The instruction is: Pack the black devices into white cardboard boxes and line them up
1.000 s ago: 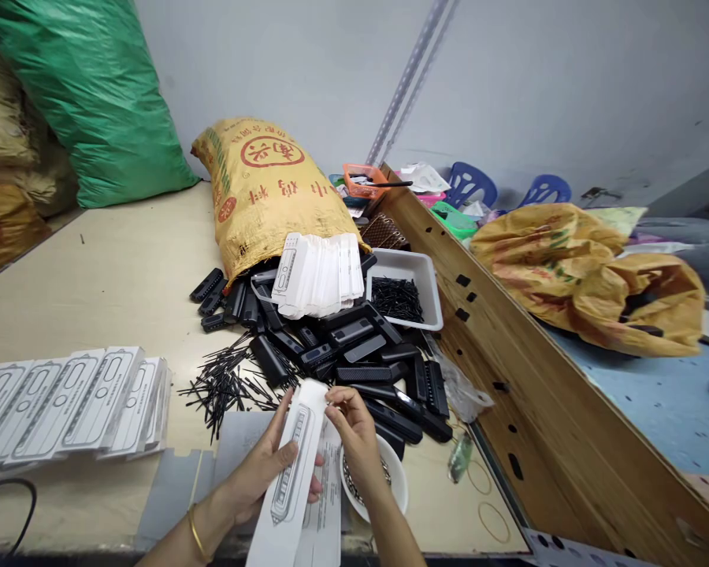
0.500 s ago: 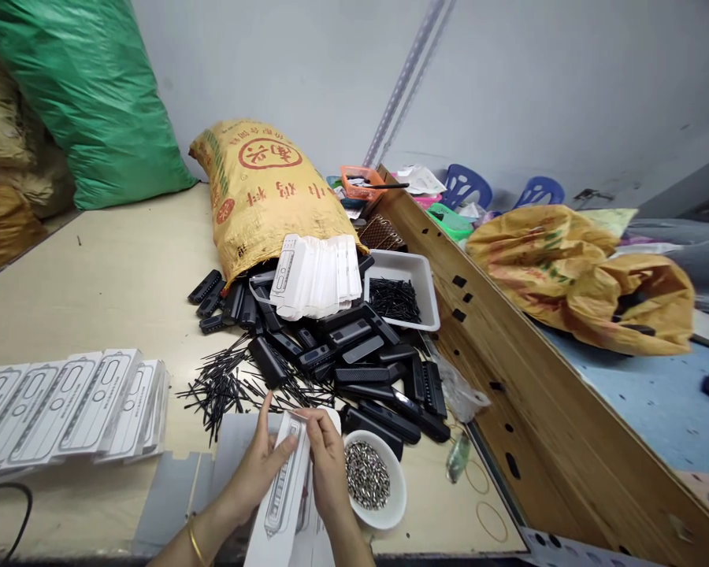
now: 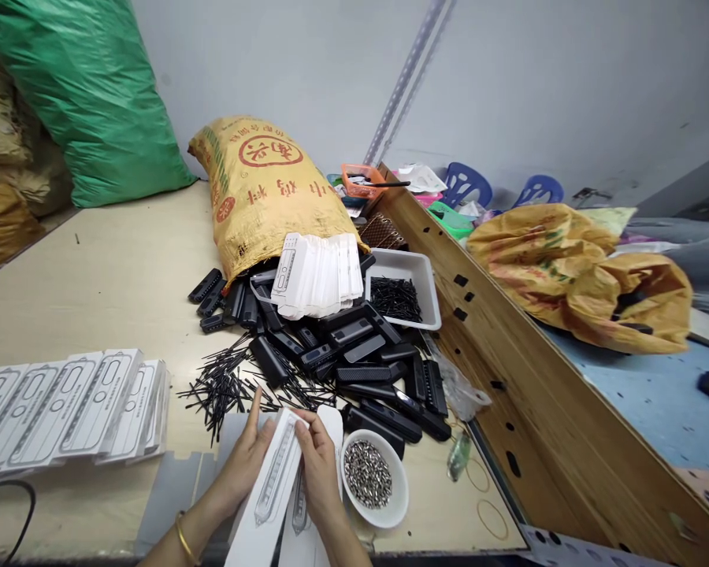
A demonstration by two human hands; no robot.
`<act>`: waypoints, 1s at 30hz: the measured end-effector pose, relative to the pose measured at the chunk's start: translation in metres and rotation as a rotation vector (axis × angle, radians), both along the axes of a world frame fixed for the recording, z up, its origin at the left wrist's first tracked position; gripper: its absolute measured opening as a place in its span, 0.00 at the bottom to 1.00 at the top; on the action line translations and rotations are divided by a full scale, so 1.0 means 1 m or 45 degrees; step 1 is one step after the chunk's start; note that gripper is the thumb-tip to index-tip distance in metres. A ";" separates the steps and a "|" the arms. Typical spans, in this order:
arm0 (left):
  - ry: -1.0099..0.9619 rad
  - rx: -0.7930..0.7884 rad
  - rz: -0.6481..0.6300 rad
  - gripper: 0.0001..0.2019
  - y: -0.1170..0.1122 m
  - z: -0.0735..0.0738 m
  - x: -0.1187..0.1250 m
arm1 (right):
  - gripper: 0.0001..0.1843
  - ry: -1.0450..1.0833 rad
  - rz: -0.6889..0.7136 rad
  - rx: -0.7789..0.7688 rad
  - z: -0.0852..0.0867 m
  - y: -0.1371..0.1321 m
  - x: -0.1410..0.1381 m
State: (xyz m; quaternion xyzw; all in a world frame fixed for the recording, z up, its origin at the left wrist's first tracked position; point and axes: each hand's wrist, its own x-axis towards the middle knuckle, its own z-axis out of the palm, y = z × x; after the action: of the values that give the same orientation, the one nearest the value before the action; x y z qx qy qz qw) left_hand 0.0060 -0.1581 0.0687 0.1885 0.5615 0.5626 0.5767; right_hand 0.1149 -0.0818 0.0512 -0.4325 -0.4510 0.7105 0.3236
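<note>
Between my hands a long white printed carton (image 3: 276, 472) stands tilted, its top end away from me. My right hand (image 3: 319, 468) grips its upper right side, thumb on the printed face near the top. My left hand (image 3: 245, 461) rests along the left edge, index finger pointing up and thumb beside the carton; its other fingers are partly hidden behind. Under the held carton more white printed card (image 3: 298, 508) shows, lying on a grey sheet (image 3: 171, 496). Just right of my right hand is a white bowl (image 3: 397, 504) of small shiny metal parts (image 3: 367, 474).
Black plastic cases (image 3: 354, 350) and thin black sticks (image 3: 218, 386) are heaped ahead. Flat white cartons (image 3: 316, 276) lie against a yellow sack (image 3: 277, 189). Filled cartons or formed boxes (image 3: 64, 409) stand at left. A white tray (image 3: 431, 291) sits by the wooden board (image 3: 543, 409).
My left thumb has come off the carton's face to its left edge, and the left hand has shifted slightly left. The carton has turned, and my right thumb now lies on its face.
</note>
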 end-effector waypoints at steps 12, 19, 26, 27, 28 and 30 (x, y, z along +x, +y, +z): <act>1.005 -0.179 0.345 0.30 -0.011 0.008 -0.055 | 0.11 -0.874 0.193 0.981 -0.010 0.055 -0.078; 1.530 -0.447 -0.026 0.29 -0.018 -0.011 -0.073 | 0.09 -0.602 0.287 0.913 0.013 0.092 -0.038; 1.755 -0.386 -0.174 0.26 -0.018 -0.008 -0.080 | 0.06 -0.308 0.158 0.933 0.061 0.102 -0.005; 1.736 -0.359 -0.172 0.27 -0.017 -0.005 -0.079 | 0.06 -0.270 0.149 0.916 0.064 0.100 -0.008; 1.707 -0.311 -0.185 0.27 -0.016 -0.003 -0.078 | 0.06 -0.234 0.202 0.900 0.066 0.096 -0.013; 1.596 -0.163 -0.239 0.27 -0.013 0.002 -0.072 | 0.05 -0.185 0.462 0.894 0.066 0.086 -0.025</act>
State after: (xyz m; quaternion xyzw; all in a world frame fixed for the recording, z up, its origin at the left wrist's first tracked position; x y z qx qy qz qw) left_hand -0.0664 -0.1711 0.0702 0.4957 0.8060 0.2578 0.1956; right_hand 0.0899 0.0043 0.1175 -0.2581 -0.7571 0.5265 0.2881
